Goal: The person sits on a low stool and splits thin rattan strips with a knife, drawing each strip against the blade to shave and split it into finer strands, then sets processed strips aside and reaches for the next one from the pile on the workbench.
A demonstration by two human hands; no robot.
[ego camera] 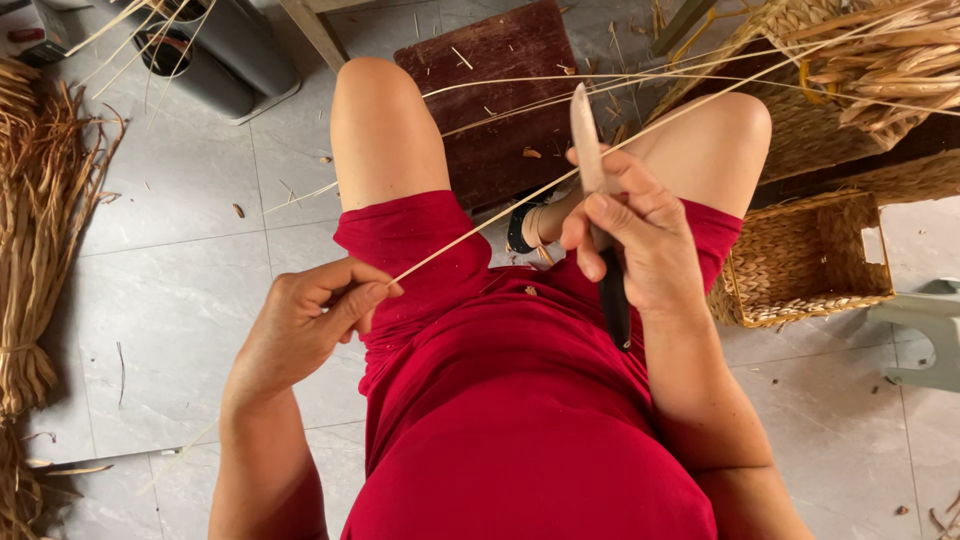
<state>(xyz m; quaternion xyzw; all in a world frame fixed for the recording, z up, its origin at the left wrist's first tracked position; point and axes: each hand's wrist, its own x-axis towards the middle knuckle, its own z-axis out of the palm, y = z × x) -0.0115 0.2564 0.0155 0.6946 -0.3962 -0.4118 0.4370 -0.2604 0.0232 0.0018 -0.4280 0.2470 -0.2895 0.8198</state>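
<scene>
My left hand (312,318) pinches the near end of a long thin pale cane strip (500,215) above my red-clad lap. The strip runs up and to the right, past the blade, toward the woven work at the top right. My right hand (632,235) grips a knife (594,190) with a dark handle, its pale blade pointing up and away from me. The strip passes just under the blade, beside my right thumb and forefinger. My bare knees spread to either side.
A small square woven basket (808,262) stands on the floor at right. A larger unfinished woven piece (860,70) with loose strips lies at top right. A dark red wooden board (500,95) sits between my knees. Bundles of dried fibre (40,230) lie at left; grey cylinders (215,50) top left.
</scene>
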